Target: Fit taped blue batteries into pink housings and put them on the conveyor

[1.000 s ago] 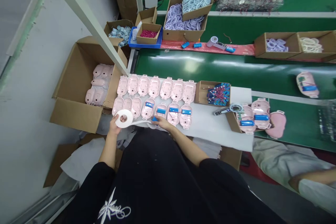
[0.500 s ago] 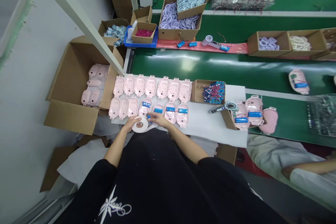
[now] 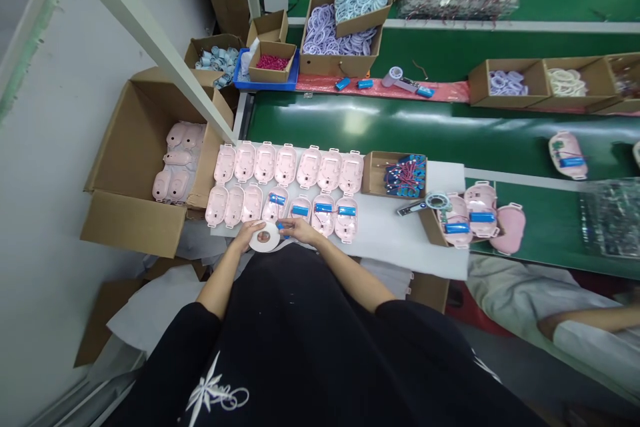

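Note:
My left hand point(image 3: 249, 235) is closed on the rim of a roll of white tape point(image 3: 265, 247), held close to my body at the bench's near edge. Beside it, my right hand point(image 3: 299, 230) pinches a small blue battery point(image 3: 283, 229), partly hidden by the fingers, against the tape's side. A loose white strip trails from the roll below my right hand. Just beyond the hands, pink plastic housings point(image 3: 251, 203) lie open side up in two rows. Several in the near row hold a blue battery point(image 3: 347, 211).
A cardboard box of wired blue batteries point(image 3: 371, 173) stands right of the rows. Further right are a handheld fan point(image 3: 416, 207) and stacked housings. At left stands a large carton point(image 3: 125, 140) with pink parts. A green conveyor point(image 3: 400, 127) runs behind; a co-worker's arm point(image 3: 595, 318) is at far right.
My right hand has shifted slightly left, nearer the tape roll, with the battery. My left hand keeps its hold on the roll. The whole view has drifted a little.

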Available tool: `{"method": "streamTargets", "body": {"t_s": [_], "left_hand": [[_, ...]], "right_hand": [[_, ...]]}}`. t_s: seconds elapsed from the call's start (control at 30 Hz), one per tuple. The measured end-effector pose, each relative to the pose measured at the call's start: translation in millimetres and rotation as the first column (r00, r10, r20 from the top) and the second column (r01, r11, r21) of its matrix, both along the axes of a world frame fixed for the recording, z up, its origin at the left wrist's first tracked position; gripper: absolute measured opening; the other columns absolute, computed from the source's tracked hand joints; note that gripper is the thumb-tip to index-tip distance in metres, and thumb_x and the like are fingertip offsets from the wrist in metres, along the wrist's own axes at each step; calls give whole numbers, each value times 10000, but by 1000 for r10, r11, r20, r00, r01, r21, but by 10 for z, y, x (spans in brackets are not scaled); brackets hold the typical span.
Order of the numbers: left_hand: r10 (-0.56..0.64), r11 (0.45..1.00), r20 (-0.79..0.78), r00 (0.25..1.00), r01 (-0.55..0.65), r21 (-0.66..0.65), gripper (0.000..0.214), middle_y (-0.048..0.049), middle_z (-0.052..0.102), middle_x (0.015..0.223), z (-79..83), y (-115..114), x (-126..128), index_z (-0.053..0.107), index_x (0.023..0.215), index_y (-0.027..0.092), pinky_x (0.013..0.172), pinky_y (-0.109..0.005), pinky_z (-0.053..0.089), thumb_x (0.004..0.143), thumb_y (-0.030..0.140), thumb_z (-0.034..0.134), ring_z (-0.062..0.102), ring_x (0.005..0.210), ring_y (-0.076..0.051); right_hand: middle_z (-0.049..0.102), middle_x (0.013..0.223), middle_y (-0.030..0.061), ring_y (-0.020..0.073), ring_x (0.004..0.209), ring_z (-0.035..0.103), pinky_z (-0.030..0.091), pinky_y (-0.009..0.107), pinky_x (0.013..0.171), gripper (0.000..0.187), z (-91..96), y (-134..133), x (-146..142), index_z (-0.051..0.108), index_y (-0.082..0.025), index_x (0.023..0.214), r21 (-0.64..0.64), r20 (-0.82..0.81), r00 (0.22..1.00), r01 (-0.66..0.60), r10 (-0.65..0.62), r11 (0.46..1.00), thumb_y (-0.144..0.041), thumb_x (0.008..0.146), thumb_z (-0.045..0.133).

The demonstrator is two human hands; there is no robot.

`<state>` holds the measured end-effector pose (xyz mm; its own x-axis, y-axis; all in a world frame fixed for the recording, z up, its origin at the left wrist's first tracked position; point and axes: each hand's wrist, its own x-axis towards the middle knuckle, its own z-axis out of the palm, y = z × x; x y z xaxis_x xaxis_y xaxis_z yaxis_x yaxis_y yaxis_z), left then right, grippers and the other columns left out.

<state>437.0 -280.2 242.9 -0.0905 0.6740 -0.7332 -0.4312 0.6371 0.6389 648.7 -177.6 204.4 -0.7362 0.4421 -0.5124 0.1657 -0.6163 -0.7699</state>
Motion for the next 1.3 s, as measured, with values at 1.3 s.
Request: {"method": "streamTargets", "body": {"t_s": [1.3], "left_hand": [[322,939,-89,942,-330,-95,424,41,543,495,6,-825,-1459,681,841,115,533,-278,537,650,429,891,506,412,-100]], "right_hand": [[729,918,12,162,869,684,587,320,858,476,-487,249,-1294,647,-208,1017,-93,75,941,337,-331,937,-410,664,895]]}}
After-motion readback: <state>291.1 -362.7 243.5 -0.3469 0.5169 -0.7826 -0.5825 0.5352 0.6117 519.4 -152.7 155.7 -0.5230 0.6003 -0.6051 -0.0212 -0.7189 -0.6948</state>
